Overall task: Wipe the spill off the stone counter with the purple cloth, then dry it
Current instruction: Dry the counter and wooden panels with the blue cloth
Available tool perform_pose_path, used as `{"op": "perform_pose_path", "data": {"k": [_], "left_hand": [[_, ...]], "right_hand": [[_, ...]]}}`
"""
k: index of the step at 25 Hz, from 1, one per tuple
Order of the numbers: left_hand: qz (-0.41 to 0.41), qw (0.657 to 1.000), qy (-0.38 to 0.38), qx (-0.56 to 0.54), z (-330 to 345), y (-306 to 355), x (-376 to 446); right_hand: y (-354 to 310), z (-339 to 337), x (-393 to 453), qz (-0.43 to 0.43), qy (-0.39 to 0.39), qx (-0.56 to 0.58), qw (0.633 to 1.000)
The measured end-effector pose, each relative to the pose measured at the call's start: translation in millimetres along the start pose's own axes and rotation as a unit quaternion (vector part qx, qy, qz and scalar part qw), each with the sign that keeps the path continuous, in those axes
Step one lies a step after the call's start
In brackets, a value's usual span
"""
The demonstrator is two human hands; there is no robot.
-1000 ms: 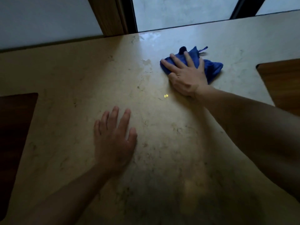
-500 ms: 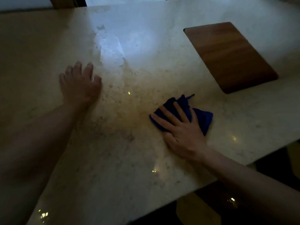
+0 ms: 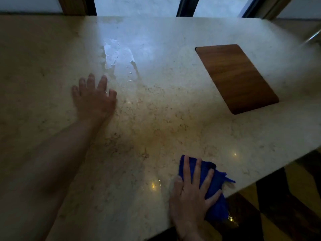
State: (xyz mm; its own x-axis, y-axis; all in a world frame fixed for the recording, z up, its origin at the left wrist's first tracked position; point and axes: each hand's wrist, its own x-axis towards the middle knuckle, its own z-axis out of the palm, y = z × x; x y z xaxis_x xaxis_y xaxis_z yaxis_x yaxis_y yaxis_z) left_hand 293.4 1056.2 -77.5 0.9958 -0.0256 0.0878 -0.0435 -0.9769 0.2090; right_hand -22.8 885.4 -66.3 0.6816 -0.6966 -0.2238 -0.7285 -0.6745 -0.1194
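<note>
Since half a second ago the right hand (image 3: 192, 193) has dragged the purple cloth (image 3: 213, 192) back to the stone counter's (image 3: 173, 119) near edge, fingers straight and spread, pressing it flat. Left hand (image 3: 94, 100) rests open-palmed mid-counter, holding nothing. Wiping looks only partly done: the spill (image 3: 119, 58) shines towards the far edge, well apart from the cloth; drying remains

The left hand (image 3: 94, 100) lies palm down with fingers spread, forearm stretched out from the lower left; blur leaves it unclear whether it presses or only rests. The right hand (image 3: 191, 193) lies flat, fingers straight and splayed, wrist at the lower edge.
</note>
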Motion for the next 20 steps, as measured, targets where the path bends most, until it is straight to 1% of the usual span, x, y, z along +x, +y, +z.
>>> {"op": "perform_pose_path", "data": {"k": [2,5,9,11,15,17,20], "left_hand": [[-0.002,1.0,0.002,-0.006,0,2,-1],[-0.008,1.0,-0.009,-0.014,-2,1,-2],[-0.011,1.0,-0.005,-0.01,0,2,-1],[-0.012,1.0,-0.002,-0.01,3,0,3],[-0.012,0.999,-0.028,-0.013,0,-1,1],[-0.021,0.999,-0.03,-0.017,-5,1,-4],[-0.034,0.999,-0.026,0.003,-5,6,-3]], "right_hand": [[-10,1,6,0.037,-0.015,-0.01,0.999],[-33,-5,24,0.052,-0.016,-0.008,0.998],[-85,-7,70,0.058,0.006,0.01,0.998],[-107,-3,95,0.078,0.021,0.013,0.997],[-139,-2,122,0.122,0.036,0.023,0.992],[-164,-8,145,0.104,0.031,0.032,0.994],[-233,-16,212,0.068,0.034,0.046,0.996]]}}
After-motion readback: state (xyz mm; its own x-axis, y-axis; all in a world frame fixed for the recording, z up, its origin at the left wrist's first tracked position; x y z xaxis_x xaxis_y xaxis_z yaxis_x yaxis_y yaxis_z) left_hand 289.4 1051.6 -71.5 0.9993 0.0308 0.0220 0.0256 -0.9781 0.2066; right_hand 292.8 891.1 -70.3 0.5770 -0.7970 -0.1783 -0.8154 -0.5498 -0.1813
